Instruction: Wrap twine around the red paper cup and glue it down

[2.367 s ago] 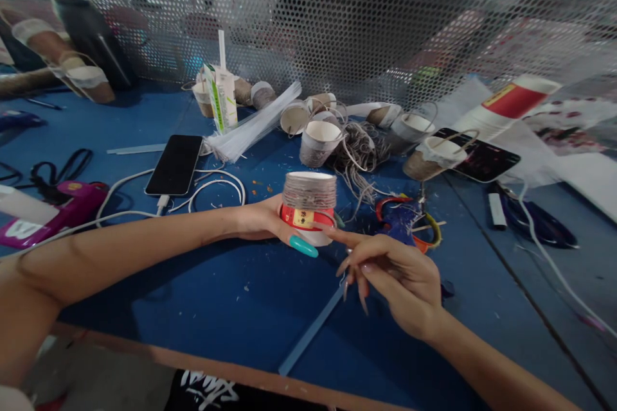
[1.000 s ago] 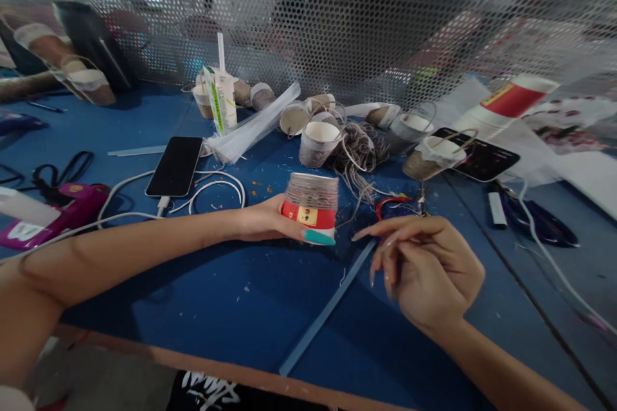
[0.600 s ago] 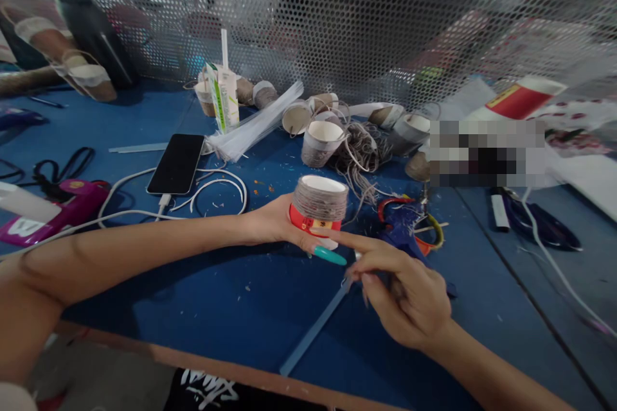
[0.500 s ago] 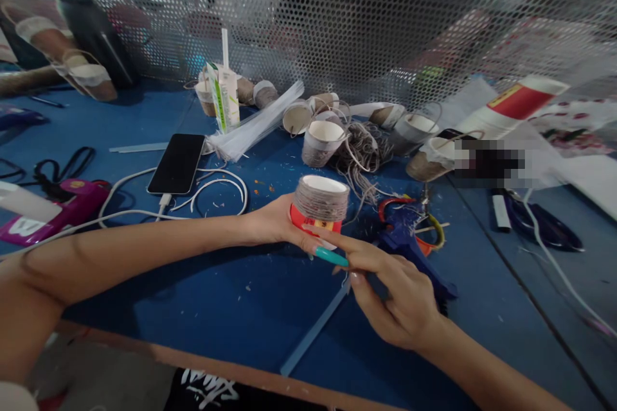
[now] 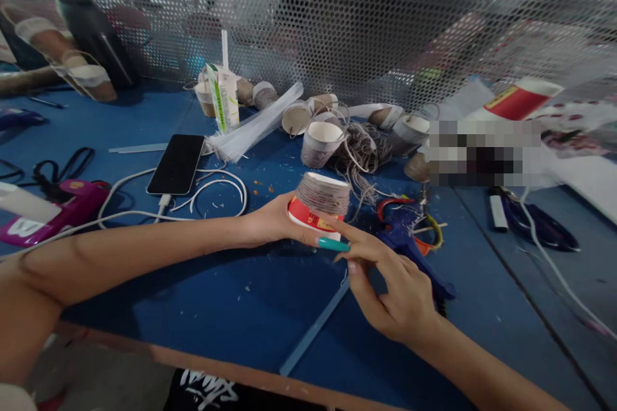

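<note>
A red and white paper cup (image 5: 321, 202) has grey cord wound in rows around its part nearest the white rim at the top. My left hand (image 5: 277, 221) holds it from the left, its long teal thumbnail lying across the cup's lower front. At the cup's lower right is my right hand (image 5: 393, 282). Its index finger touches the red part, and the thumb is pressed toward the other fingers; what they pinch, if anything, is too small to make out. Behind the cup lies a tangle of grey cord (image 5: 361, 151).
Beyond are several cord-wrapped cups, one upright (image 5: 322, 143), and a drink carton (image 5: 224, 99). A blue glue gun (image 5: 417, 247) lies right, a purple one (image 5: 80, 205) left, near a phone (image 5: 176, 164). A glue stick (image 5: 313, 327) lies in front.
The cup has tilted slightly, showing more of its red front. My right hand has shifted a little up and left with it.
</note>
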The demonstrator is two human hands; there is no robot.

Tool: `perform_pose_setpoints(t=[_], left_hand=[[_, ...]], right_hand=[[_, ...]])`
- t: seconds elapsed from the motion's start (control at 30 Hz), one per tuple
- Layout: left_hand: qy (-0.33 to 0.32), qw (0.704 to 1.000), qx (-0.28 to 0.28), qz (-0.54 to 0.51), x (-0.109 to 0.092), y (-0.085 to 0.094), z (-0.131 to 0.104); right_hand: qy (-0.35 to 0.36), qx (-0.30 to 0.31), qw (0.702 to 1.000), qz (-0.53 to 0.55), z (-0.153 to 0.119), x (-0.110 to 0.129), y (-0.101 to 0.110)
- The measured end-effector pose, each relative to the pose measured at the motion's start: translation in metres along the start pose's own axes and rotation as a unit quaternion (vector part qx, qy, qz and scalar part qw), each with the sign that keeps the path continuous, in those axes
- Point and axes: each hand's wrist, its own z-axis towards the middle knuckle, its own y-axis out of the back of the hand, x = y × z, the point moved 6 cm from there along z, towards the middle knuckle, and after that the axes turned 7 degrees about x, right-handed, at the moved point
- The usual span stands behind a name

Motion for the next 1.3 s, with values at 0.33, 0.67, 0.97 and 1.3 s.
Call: perform_pose_setpoints(t=[0.33,0.67,0.97,1.3], left_hand=[[0.0,0.999,-0.051,0.011,0.005,0.005,0.0],[-0.019,0.996,-0.069,0.047,0.004,0.005,-0.001],[0.004,0.998,-0.054,0.011,0.008,0.006,-0.001],[0.039,0.994,0.03,-0.096,0.012,0.01,-0.003]], right_hand=[[0.034,0.006,0.999,-0.014,-0.002,0.004,0.001],[0.007,0.061,0.998,-0.014,0.001,0.004,-0.008],[0.03,-0.029,0.998,-0.047,-0.002,0.003,0.002],[0.012,-0.066,0.997,-0.028,-0.002,-0.002,0.011]])
